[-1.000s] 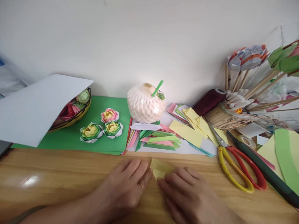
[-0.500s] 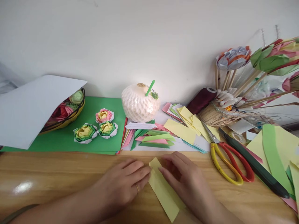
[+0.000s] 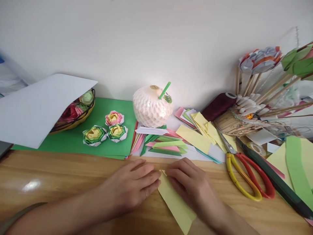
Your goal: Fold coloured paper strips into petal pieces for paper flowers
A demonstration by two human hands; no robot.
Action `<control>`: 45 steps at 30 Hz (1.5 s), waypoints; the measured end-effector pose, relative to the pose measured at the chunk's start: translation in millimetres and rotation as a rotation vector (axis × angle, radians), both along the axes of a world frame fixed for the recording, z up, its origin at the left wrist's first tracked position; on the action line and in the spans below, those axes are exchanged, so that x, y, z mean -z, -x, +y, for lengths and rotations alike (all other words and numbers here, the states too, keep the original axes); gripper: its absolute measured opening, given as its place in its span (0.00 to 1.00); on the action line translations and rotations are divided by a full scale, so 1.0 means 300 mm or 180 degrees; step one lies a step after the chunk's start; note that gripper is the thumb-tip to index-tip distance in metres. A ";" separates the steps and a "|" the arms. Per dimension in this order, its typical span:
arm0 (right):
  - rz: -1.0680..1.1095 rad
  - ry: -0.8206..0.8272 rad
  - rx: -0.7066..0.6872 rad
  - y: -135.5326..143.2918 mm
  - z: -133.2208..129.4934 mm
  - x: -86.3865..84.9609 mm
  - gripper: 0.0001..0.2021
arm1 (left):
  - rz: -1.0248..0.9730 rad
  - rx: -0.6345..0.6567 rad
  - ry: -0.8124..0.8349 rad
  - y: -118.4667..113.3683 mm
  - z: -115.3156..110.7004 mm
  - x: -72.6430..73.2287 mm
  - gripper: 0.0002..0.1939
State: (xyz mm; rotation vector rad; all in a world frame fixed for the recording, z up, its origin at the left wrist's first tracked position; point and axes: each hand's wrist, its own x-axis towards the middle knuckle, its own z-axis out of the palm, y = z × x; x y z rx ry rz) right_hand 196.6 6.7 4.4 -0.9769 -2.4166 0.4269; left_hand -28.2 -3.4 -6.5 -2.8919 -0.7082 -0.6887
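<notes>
A pale yellow strip of paper (image 3: 174, 202) lies slanted on the wooden table, and its far end has a corner being folded over. At its upper left edge, my left hand (image 3: 132, 187) presses with bent fingers held together, a ring on one of them. My right hand (image 3: 195, 189) pinches the folded corner at the strip's far right side; its thumb is mostly hidden and its palm covers part of the right edge. Just beyond my hands lies a pile of folded green, pink and white paper pieces (image 3: 167, 145).
A netted white fruit-like object (image 3: 153, 107) with a green straw stands behind the pile. Paper flowers (image 3: 117, 132) sit on green sheets, left. To the right are scissors (image 3: 244, 176), a dark green cutter (image 3: 276, 182), a maroon thread spool (image 3: 218, 106) and a basket (image 3: 227, 122) of stemmed flowers.
My right fingers have closed in on the strip's far end, which now has its corner turned over. My left hand stays on the left edge. The view has shifted slightly left.
</notes>
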 end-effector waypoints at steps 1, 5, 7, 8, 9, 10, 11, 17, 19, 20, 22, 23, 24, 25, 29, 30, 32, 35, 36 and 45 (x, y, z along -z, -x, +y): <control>-0.0064 -0.0086 -0.0094 -0.005 0.001 -0.002 0.10 | -0.0009 0.0020 0.0018 -0.001 0.002 -0.001 0.11; -0.0261 -0.0275 -0.0381 -0.016 0.003 -0.016 0.14 | -0.0117 -0.0038 0.0067 -0.009 0.008 -0.007 0.10; -0.0339 -0.0364 -0.0454 -0.017 0.003 -0.024 0.16 | -0.0194 -0.0057 0.0083 -0.011 0.011 -0.007 0.10; -0.0366 -0.0418 -0.0482 -0.017 0.003 -0.027 0.16 | -0.0227 -0.0051 0.0091 -0.011 0.012 -0.007 0.10; -0.0391 -0.0470 -0.0507 -0.017 0.003 -0.029 0.16 | -0.0244 -0.0038 0.0104 -0.010 0.015 -0.005 0.10; -0.0411 -0.0522 -0.0533 -0.017 0.002 -0.030 0.16 | -0.0261 -0.0029 0.0115 -0.008 0.017 -0.004 0.10; -0.0435 -0.0565 -0.0561 -0.017 0.001 -0.032 0.16 | -0.0258 -0.0020 0.0130 -0.005 0.019 -0.002 0.10; -0.0572 -0.0790 -0.0613 -0.015 -0.005 -0.037 0.18 | -0.0189 0.0014 0.0098 0.003 0.025 0.003 0.13; -0.0596 -0.0772 -0.0633 -0.012 -0.007 -0.038 0.18 | -0.0166 0.0020 0.0088 0.003 0.025 0.004 0.15; -0.0600 -0.0758 -0.0640 -0.010 -0.008 -0.038 0.18 | -0.0161 0.0021 0.0091 0.003 0.025 0.005 0.16; -0.0611 -0.0750 -0.0655 -0.007 -0.007 -0.039 0.19 | -0.0165 0.0038 0.0086 0.003 0.026 0.006 0.16; -0.0615 -0.0757 -0.0661 -0.005 -0.006 -0.039 0.20 | -0.0165 0.0045 0.0086 0.003 0.026 0.007 0.16; -0.0624 -0.0763 -0.0663 -0.004 -0.005 -0.040 0.21 | -0.0160 0.0049 0.0086 0.003 0.026 0.008 0.16; -0.0627 -0.0767 -0.0669 -0.002 -0.004 -0.041 0.21 | -0.0161 0.0053 0.0084 0.003 0.026 0.008 0.15; -0.0638 -0.0760 -0.0684 0.000 -0.004 -0.046 0.21 | -0.0194 0.0064 0.0075 -0.002 0.026 0.007 0.15; -0.0638 -0.0750 -0.0681 0.000 -0.005 -0.047 0.20 | -0.0219 0.0071 0.0071 -0.003 0.026 0.006 0.15; -0.0647 -0.0703 -0.0678 -0.003 -0.006 -0.048 0.20 | -0.0270 0.0082 0.0077 -0.006 0.026 0.004 0.16; -0.0644 -0.0558 -0.0685 -0.016 -0.004 -0.046 0.19 | -0.0311 0.0092 0.0098 -0.008 0.027 0.004 0.14; -0.0610 -0.0512 -0.0703 -0.022 -0.002 -0.044 0.18 | -0.0311 0.0096 0.0104 -0.009 0.027 0.004 0.13; -0.0265 -0.0689 -0.0623 -0.063 0.005 -0.021 0.12 | -0.0300 0.0165 0.0054 -0.008 0.031 0.001 0.16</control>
